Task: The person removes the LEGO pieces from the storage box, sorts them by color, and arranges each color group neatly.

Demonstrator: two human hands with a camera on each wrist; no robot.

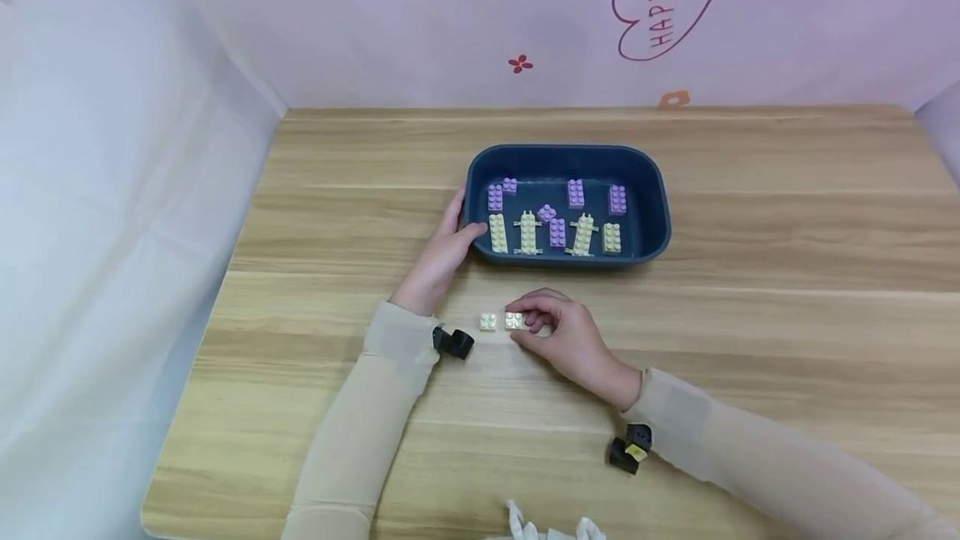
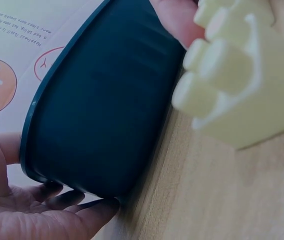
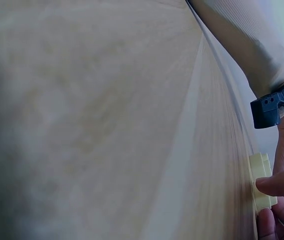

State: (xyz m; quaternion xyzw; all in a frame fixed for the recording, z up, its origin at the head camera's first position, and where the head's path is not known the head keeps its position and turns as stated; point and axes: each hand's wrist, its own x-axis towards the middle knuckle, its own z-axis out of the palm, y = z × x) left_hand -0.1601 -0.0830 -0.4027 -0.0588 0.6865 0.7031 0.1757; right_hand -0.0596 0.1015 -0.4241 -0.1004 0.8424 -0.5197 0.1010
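My left hand [image 1: 442,252] grips the left end of a dark blue plastic bin [image 1: 567,260], its thumb at the rim; in the left wrist view, the fingers curl round the bin's end. On the table in front of the bin, my right hand [image 1: 566,340] pinches a small pale yellow toy brick [image 1: 513,321] between thumb and finger. Just left of it sits a second pale yellow brick [image 1: 487,322] with its studs up. A pale yellow brick [image 2: 271,95] looms large in the left wrist view. The right wrist view shows the thumb against a yellow brick [image 3: 257,167].
Inside the bin lie several purple bricks [image 1: 575,193] and several pale yellow pieces [image 1: 498,233], two with side prongs. The wooden table [image 1: 360,190] meets a printed white cloth [image 1: 420,32] at the back. White fabric [image 1: 555,533] shows at the front edge.
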